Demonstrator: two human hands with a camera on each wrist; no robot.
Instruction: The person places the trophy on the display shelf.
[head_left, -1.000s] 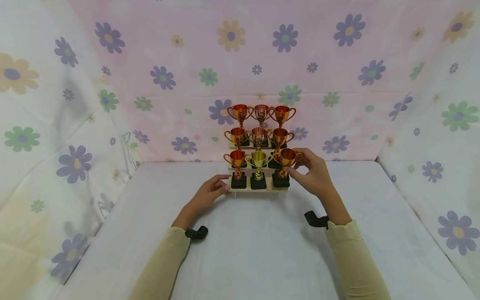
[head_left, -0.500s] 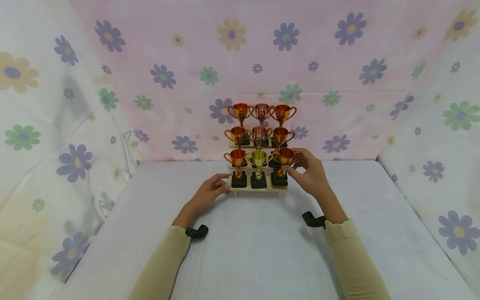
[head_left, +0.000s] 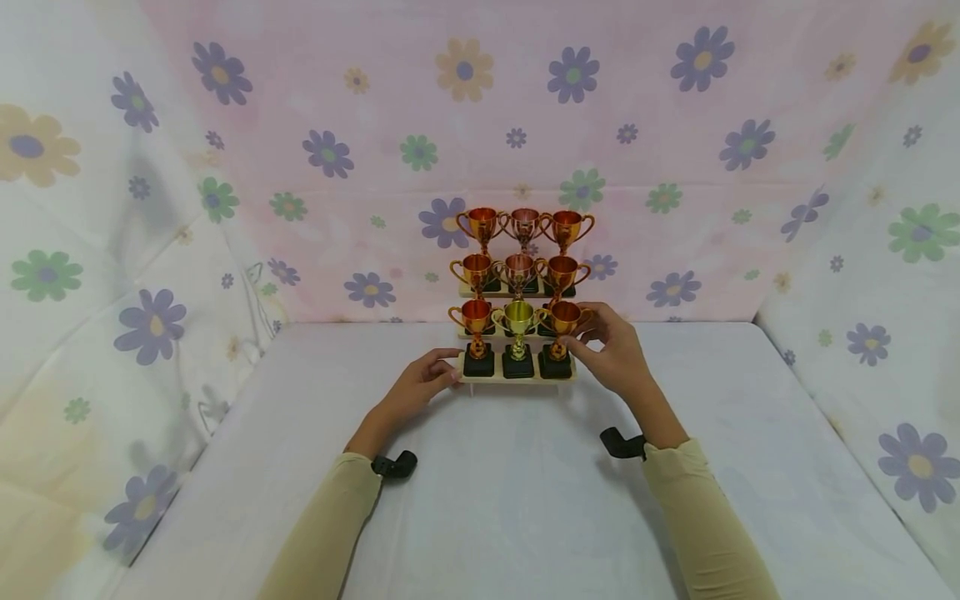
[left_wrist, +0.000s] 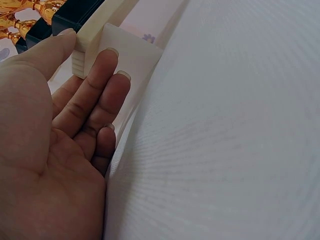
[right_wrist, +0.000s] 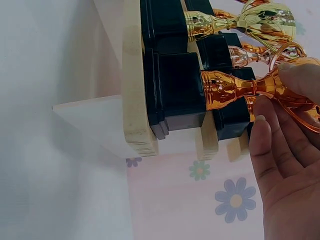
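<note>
A three-tier wooden display stand (head_left: 497,377) holds rows of small trophy cups on black square bases. At the right end of the front tier, my right hand (head_left: 617,354) pinches an orange-gold trophy (right_wrist: 220,91) between thumb and fingers at its cup and stem. Its black base (head_left: 555,364) rests on the board, in line with a yellow-gold trophy (head_left: 518,321) in the middle and another orange one (head_left: 476,321) on the left. My left hand (head_left: 414,387) holds the front board's left end; in the left wrist view the thumb (left_wrist: 65,42) lies along its top edge, fingers underneath.
Behind, the upper tiers carry more trophies, with a rose-coloured one (head_left: 525,225) in the middle of the top row. White cloth covers the table (head_left: 510,500). Flower-printed fabric (head_left: 375,100) closes off the back and both sides.
My right hand has moved left and slightly down with the orange-gold trophy, bringing it from overlapping the board's right edge into line with its row. The left hand has stayed put.
</note>
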